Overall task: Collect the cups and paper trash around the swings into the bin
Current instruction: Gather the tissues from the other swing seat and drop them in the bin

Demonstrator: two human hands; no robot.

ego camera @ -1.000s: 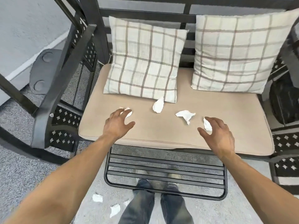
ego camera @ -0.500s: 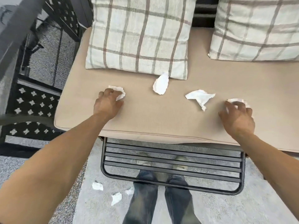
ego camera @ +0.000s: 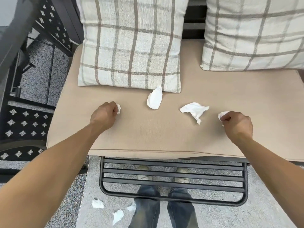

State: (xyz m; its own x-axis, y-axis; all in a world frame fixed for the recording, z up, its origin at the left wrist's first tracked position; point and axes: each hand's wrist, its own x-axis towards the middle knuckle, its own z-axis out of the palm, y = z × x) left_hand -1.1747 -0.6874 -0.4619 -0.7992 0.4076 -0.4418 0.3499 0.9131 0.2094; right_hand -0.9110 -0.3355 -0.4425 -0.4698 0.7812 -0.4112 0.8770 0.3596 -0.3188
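both hands are curled tight, each pinching its own wad: the left hand [ego camera: 103,115] holds a small wad [ego camera: 118,108] at its fingertips, the right hand [ego camera: 236,124] holds another [ego camera: 222,114] the same way, both just above the seat cushion [ego camera: 141,129].

two loose papers lie between the hands. the flat scrap [ego camera: 195,111] sits at about 10 o'clock from the right hand, near it, long axis running 10 to 4; the right hand is the closer one. the oval scrap [ego camera: 155,98] sits at 2 o'clock from the left hand, long axis near upright, its top touching the left pillow [ego camera: 130,41].

count: four papers on the seat, three scraps on the floor [ego camera: 111,209] at 7 o'clock, two pillows, no cups or bin in view.
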